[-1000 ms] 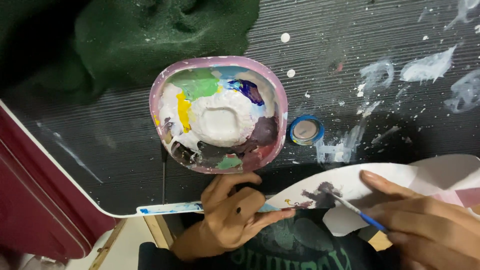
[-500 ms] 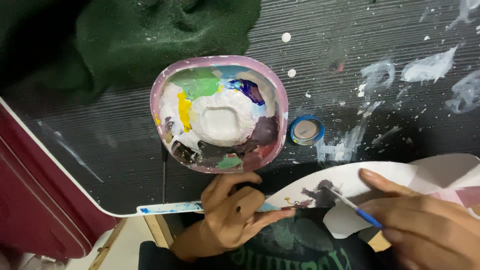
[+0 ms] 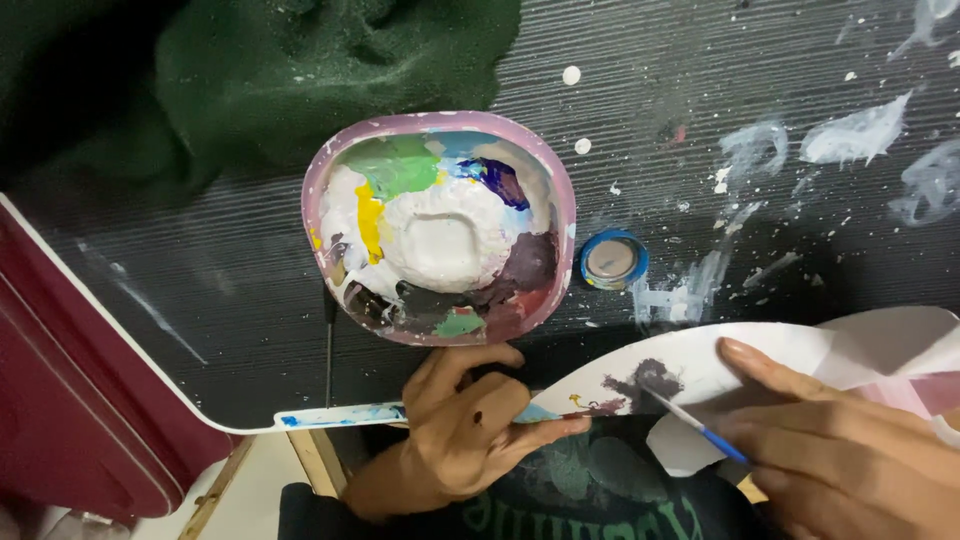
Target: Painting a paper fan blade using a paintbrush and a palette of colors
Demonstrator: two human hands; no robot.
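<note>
bowl (image 3: 440,228) on dark table (image 3: 760,80), smeared with mixed paints | small cap (image 3: 613,260) beside it | left hand (image 3: 470,425) pinches white paper (image 3: 700,365) edge | right hand (image 3: 850,450) fingers pressed around brush (image 3: 695,428), tip on paper

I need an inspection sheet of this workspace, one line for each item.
Surface: dark ribbed table top, smeared and spotted with white paint.
Job's things: white paper cut-out with a dark painted patch; thin blue-handled brush; pink palette bowl holding mixed paints.
Clutter: small blue paint cap; green cloth.
Grippers: left hand pinches the cut-out's edge; right hand holds the brush.
Cables: nothing seen.
Surroundings: dark red panel beside the table.
</note>
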